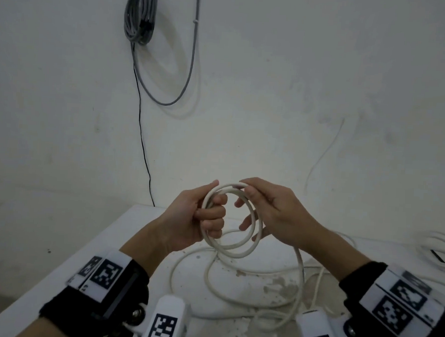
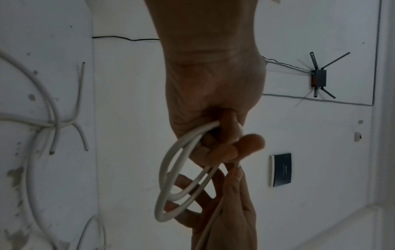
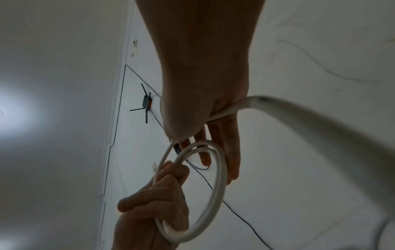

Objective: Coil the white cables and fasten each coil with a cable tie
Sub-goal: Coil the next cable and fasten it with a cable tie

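My left hand (image 1: pixel 212 215) grips a small coil of white cable (image 1: pixel 237 249) on its left side, fingers curled round two or three loops, above the white table (image 1: pixel 56 275). At the top of the coil my right hand (image 1: pixel 244 191) pinches the cable between thumb and forefinger, its other fingers spread behind the loops. The free length (image 1: pixel 300 270) runs from the right palm down to loose loops (image 1: pixel 207 281) on the table. The left wrist view shows the coil (image 2: pixel 169 169) under my curled fingers (image 2: pixel 224 148). In the right wrist view the cable (image 3: pixel 299 121) leaves my palm.
A second white cable bundle (image 1: pixel 439 246) lies at the table's right edge. A grey cable coil (image 1: pixel 140 12) and a thin black wire (image 1: pixel 142 143) hang on the wall behind. The table's left edge runs diagonally. A dark router (image 2: pixel 319 77) is fixed to the wall.
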Demonstrator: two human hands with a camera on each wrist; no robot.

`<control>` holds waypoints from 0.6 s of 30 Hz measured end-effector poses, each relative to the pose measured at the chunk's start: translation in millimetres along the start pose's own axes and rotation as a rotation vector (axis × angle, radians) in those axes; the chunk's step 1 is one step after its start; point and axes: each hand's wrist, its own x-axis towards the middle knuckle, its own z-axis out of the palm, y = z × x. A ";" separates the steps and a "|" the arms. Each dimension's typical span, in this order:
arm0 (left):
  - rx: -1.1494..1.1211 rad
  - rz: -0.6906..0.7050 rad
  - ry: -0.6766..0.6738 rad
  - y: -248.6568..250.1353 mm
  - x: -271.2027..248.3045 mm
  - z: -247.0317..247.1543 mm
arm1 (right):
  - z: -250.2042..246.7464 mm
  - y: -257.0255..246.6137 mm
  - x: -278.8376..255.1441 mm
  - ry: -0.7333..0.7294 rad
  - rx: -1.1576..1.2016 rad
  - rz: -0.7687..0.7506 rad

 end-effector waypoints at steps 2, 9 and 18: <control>0.027 -0.007 0.007 -2.1 1.3 0.3 | -2.6 1.0 0.4 -0.023 -0.069 -0.002; -0.003 -0.059 -0.048 -5.6 6.9 2.9 | 0.7 8.7 -2.5 0.042 -0.236 -0.070; -0.301 -0.110 -0.424 -6.4 15.7 -4.5 | -1.2 5.8 3.9 0.139 -0.001 0.140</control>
